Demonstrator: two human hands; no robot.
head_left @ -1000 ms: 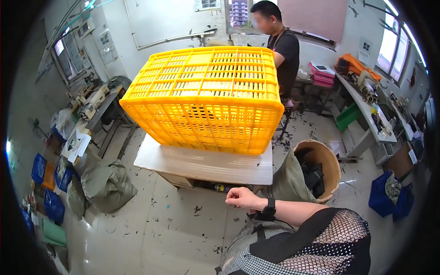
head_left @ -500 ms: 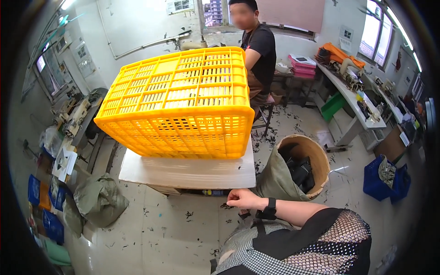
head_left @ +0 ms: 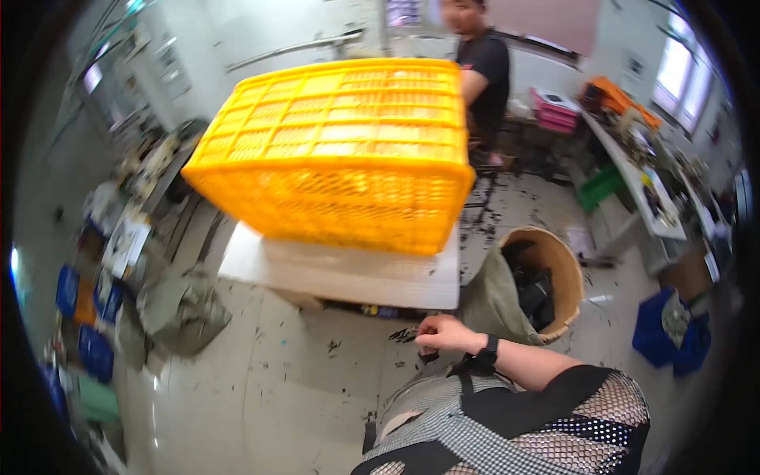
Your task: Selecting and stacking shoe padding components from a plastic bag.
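My right hand [head_left: 448, 333] hovers at the near right corner of a pale tabletop [head_left: 356, 279], its fingers curled inward and a dark watch [head_left: 488, 350] on the wrist. Whatever those fingers hold, if anything, is too blurred to make out. Just under it, close to my checked apron [head_left: 431, 419], sits a small dark band [head_left: 428, 356]; my left hand cannot be made out there. A large yellow plastic crate [head_left: 324, 190] with slotted sides rests on the table, apart from my hand.
A round bin [head_left: 573, 269] with a grey-green cloth liner and dark pieces stands right of the table. Behind the crate is another person [head_left: 492, 75]. Cloth sacks [head_left: 186, 321] and blue baskets [head_left: 96, 352] line the left; a blue basket [head_left: 653, 336] and workbenches [head_left: 633, 178] line the right.
The whole view has shifted and blurred, with the crate and table now higher and farther right. My right hand keeps its curled shape near the table corner. The other person's head has turned.
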